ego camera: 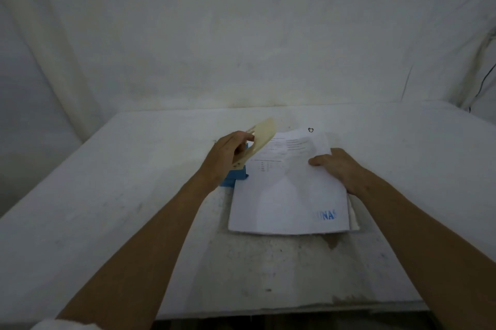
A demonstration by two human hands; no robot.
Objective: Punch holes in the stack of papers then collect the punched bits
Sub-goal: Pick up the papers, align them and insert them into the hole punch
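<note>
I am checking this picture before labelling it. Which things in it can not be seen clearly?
Head view, the only one:
- Blue hole punch: mostly hidden behind the left hand.
- Translucent cover in that hand: motion-blurred.
- Printed text on the stack of papers: too small to read.
- Small dark ring beyond the papers: too small to identify.
- Right hand: fingers under the papers hidden.

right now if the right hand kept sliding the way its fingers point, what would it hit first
The right hand points left across the stack of papers. Carrying on, it would likely meet the cream plastic piece in the left hand, at the blue hole punch; depth is unclear.
</note>
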